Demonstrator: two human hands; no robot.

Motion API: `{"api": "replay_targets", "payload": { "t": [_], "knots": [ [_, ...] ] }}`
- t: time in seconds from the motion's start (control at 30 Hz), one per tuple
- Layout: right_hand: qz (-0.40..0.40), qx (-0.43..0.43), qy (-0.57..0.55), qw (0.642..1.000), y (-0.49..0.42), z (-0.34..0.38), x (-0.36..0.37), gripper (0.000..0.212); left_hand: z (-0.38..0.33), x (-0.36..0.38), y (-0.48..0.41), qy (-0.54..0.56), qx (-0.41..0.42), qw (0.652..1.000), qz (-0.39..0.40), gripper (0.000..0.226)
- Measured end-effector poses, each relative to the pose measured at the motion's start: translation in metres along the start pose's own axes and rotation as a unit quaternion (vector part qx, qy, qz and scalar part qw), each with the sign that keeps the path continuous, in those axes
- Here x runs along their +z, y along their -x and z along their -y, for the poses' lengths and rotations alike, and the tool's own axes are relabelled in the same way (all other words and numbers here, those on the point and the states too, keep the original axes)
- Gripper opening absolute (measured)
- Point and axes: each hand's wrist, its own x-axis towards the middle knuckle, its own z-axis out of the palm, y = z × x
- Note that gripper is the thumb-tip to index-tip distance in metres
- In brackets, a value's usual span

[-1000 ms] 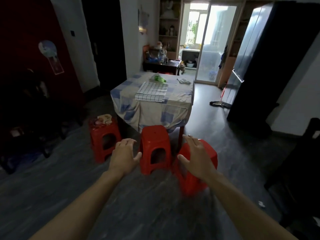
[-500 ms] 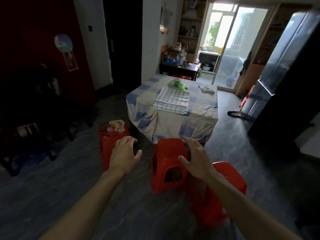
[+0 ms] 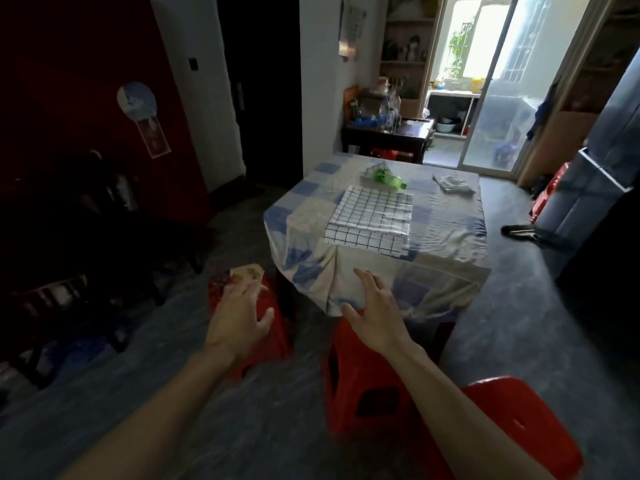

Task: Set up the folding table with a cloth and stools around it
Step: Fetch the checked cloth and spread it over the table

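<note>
Here both hands, left (image 3: 239,318) and right (image 3: 375,315), hover spread, empty, near the cloth's (image 3: 446,258) edge.

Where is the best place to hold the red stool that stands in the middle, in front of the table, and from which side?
Probably by the seat rim of the middle red stool, from above: it stands upright and the right hand, open, hovers over its top. The side cutout facing the camera is another hold. The tablecloth hangs over its far edge, so come from the near side.
</note>
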Motion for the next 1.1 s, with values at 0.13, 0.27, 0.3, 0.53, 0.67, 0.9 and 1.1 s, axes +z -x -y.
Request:
{"api": "replay_targets", "payload": {
  "t": [0.13, 0.27, 0.3, 0.53, 0.67, 0.9, 1.1],
  "knots": [
    [0.014, -0.014, 0.003, 1.0, -0.071, -0.012, 0.007, 0.07, 0.007, 0.015, -0.067, 0.002, 0.014, 1.0, -0.013, 0.04],
    [0.023, 0.013, 0.016, 1.0, -0.118, -0.03, 0.022, 0.069, 0.022, 0.039, -0.116, 0.009, -0.008, 1.0, 0.015, 0.039],
    [0.031, 0.024, 0.02, 0.999, -0.13, -0.037, 0.028, 0.071, 0.028, 0.046, -0.128, 0.011, -0.009, 1.0, 0.024, 0.039],
    [0.04, 0.075, 0.034, 0.996, -0.223, -0.067, 0.075, 0.076, 0.071, 0.097, -0.234, 0.04, 0.014, 0.997, 0.059, 0.038],
    [0.039, 0.089, 0.067, 0.993, -0.283, -0.065, 0.094, 0.077, 0.091, 0.107, -0.304, 0.064, 0.025, 0.996, 0.057, 0.036],
    [0.024, 0.127, 0.091, 0.987, -0.363, -0.088, 0.116, 0.076, 0.119, 0.146, -0.417, 0.085, 0.055, 0.99, 0.1, 0.037],
    [0.031, 0.17, 0.089, 0.981, -0.404, -0.148, 0.121, 0.074, 0.09, 0.199, -0.478, 0.092, 0.09, 0.979, 0.158, 0.043]
  ]
}}
